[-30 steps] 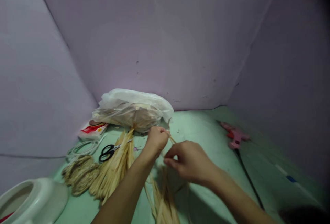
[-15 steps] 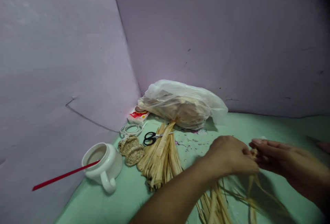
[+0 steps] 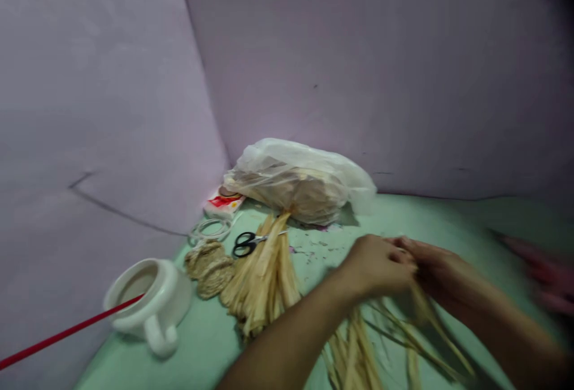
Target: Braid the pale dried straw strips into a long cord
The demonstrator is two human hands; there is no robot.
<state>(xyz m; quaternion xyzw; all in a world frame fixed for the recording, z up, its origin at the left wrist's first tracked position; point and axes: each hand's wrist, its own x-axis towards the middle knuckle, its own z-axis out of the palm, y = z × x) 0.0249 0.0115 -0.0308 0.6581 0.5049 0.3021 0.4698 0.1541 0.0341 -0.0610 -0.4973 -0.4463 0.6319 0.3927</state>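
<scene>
My left hand [image 3: 379, 267] is closed, fingers curled, against my right hand [image 3: 439, 270] over the right half of the table. Both pinch pale dried fibre strands [image 3: 421, 318], whose loose ends hang below and fan toward the lower right. Between the fingers, the gripped part is mostly hidden. Beneath my left forearm lies a pile of loose strips [image 3: 354, 354], partly covered. A larger bundle of dried fibre strips [image 3: 264, 282] lies to the left, with black-handled scissors [image 3: 246, 244] resting at its upper part.
Behind the bundle sits a translucent plastic bag [image 3: 300, 180] of brownish material. Left stand a white ceramic pot [image 3: 173, 294] with a red stick [image 3: 72, 331], coiled braided rope [image 3: 210, 270], a white cable [image 3: 210, 228] and a red-and-white packet [image 3: 224, 203]. A blurred pink glue gun [image 3: 547, 276] lies right.
The view swung left, then slightly back right, bringing the pot and red stick into sight. My hands, apart on a taut strand at first, are now together with strands hanging below.
</scene>
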